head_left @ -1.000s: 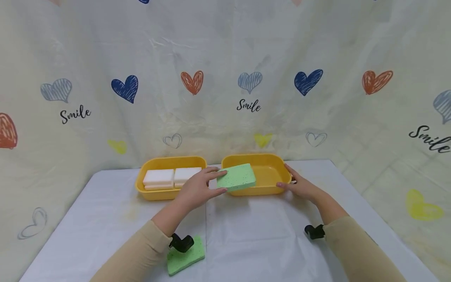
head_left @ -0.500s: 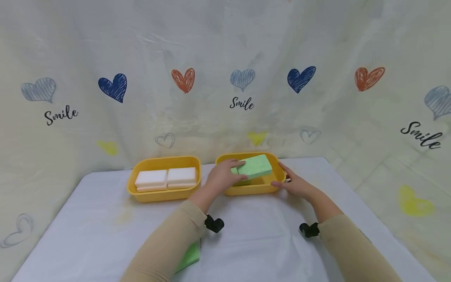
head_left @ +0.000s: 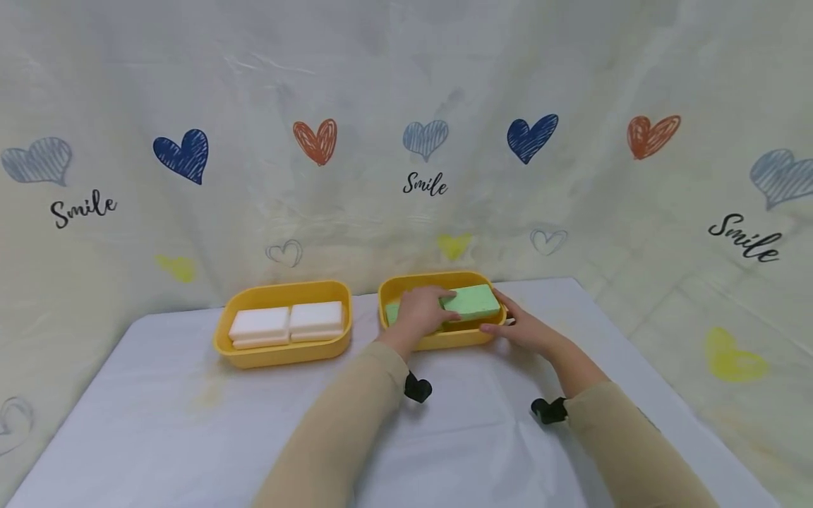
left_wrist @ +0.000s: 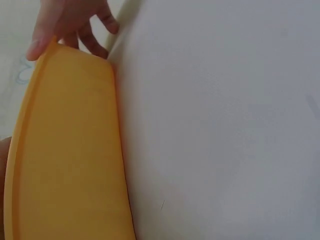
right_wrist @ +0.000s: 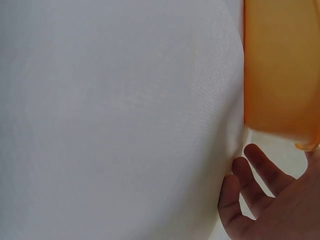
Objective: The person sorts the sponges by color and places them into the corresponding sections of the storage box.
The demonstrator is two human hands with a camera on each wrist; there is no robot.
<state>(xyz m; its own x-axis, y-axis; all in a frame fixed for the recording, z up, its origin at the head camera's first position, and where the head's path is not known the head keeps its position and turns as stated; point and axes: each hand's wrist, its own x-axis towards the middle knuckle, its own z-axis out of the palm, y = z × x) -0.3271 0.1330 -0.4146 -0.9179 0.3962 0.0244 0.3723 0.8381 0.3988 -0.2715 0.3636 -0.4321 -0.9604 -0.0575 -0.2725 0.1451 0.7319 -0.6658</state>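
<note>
My left hand (head_left: 420,312) reaches into the right-hand yellow tray (head_left: 454,340) and grips a green speckled sponge (head_left: 476,302) by its left end. The sponge lies low inside the tray's right half. Partly hidden behind that hand, a second green piece (head_left: 392,312) shows at the tray's left end. My right hand (head_left: 528,331) holds the right end of the same tray, with the thumb at the front rim. In the right wrist view, several fingers of this right hand (right_wrist: 272,200) spread below the tray's end wall (right_wrist: 280,75).
Left of it stands another yellow tray (head_left: 279,358) holding white-topped sponges (head_left: 260,324) side by side. A white cloth (head_left: 159,409) covers the table. Right behind the trays hangs a curtain (head_left: 356,226) printed with hearts.
My left hand has moved right and down, bringing the green sponge from above the tray into it. The right hand has kept its hold. The loose green sponge on the table has left view.
</note>
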